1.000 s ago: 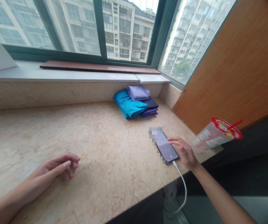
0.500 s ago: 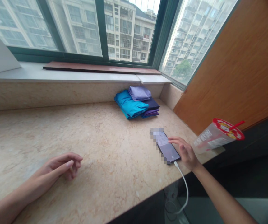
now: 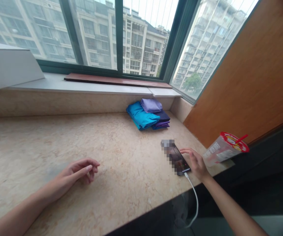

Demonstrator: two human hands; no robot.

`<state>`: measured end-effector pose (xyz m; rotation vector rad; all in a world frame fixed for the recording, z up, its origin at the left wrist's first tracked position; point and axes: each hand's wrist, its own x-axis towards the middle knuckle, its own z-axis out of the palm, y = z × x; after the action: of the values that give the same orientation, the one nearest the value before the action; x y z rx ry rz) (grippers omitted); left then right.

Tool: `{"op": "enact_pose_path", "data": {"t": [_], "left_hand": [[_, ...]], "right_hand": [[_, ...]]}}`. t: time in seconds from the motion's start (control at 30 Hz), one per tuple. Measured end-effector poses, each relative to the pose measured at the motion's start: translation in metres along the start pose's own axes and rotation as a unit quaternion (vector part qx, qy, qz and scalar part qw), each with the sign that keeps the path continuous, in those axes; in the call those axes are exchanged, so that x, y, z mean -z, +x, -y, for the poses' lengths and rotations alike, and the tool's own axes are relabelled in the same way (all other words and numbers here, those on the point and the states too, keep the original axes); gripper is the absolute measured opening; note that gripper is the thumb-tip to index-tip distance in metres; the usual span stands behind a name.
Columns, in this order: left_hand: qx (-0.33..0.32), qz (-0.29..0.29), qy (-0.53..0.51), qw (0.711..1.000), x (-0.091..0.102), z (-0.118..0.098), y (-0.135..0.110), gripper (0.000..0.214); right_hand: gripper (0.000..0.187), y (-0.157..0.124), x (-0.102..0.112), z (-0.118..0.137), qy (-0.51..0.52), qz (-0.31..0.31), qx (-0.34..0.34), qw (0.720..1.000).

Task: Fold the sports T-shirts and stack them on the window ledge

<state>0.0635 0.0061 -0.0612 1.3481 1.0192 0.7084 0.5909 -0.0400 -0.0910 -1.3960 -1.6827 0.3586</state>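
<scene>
A smartphone (image 3: 177,156) lies flat on the marble-patterned counter (image 3: 121,177), its screen dark and part of it pixelated. A white charging cable (image 3: 196,200) runs from its lower end down over the counter edge. My right hand (image 3: 197,164) is at the phone's right side, fingers stretched out over or beside the screen's edge; whether they touch it I cannot tell. Well to the left, my left hand (image 3: 83,170) rests on the counter, loosely curled with fingers somewhat apart and holding nothing.
Folded cloth bundles, blue (image 3: 143,116) and lilac (image 3: 151,105), are stacked near the back corner. A plastic drink cup (image 3: 221,149) with red lid and straw stands by the right edge. A reddish board (image 3: 117,80) and a white box (image 3: 10,67) lie on the sill.
The phone's screen has turned from a light page to a dark picture. The whole view has shifted a little; both hands keep nearly the same pose.
</scene>
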Motion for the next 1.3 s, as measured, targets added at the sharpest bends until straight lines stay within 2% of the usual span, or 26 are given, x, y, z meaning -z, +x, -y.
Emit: {"op": "enact_pose_path", "data": {"t": [0.23, 0.37, 0.5, 0.6, 0.7, 0.9, 1.0, 1.13, 1.3], "left_hand": [[-0.022, 0.037, -0.029, 0.999, 0.000, 0.001, -0.005, 0.031], [-0.014, 0.040, -0.035, 0.998, -0.003, -0.004, -0.008, 0.032], [-0.014, 0.034, -0.032, 0.999, -0.004, -0.007, -0.008, 0.032], [-0.017, 0.030, -0.023, 0.999, -0.001, -0.003, -0.006, 0.031], [-0.013, 0.025, -0.010, 1.000, 0.001, 0.002, -0.003, 0.031], [0.019, -0.012, 0.022, 1.000, -0.001, -0.004, 0.001, 0.031], [0.035, -0.031, 0.028, 0.999, 0.000, -0.006, 0.002, 0.033], [0.054, -0.044, 0.031, 0.997, 0.007, 0.003, 0.004, 0.031], [0.066, -0.059, 0.023, 0.996, 0.013, 0.012, 0.005, 0.032]], "right_hand": [[0.047, 0.000, -0.003, 0.008, -0.057, 0.021, 0.029, 0.998], [0.053, 0.027, -0.005, 0.007, -0.108, 0.100, 0.040, 0.988], [0.060, 0.059, -0.014, -0.001, -0.123, 0.136, 0.016, 0.983], [0.055, 0.059, -0.016, -0.007, -0.123, 0.162, 0.041, 0.978], [0.051, 0.041, -0.009, -0.010, -0.075, 0.123, 0.072, 0.987], [0.053, 0.009, 0.006, -0.008, 0.053, -0.013, 0.049, 0.997], [0.054, 0.008, 0.006, -0.008, 0.057, -0.029, 0.044, 0.997], [0.058, 0.009, 0.005, -0.012, 0.056, -0.039, 0.045, 0.997], [0.056, 0.007, 0.006, -0.013, 0.073, -0.020, 0.064, 0.995]]}}
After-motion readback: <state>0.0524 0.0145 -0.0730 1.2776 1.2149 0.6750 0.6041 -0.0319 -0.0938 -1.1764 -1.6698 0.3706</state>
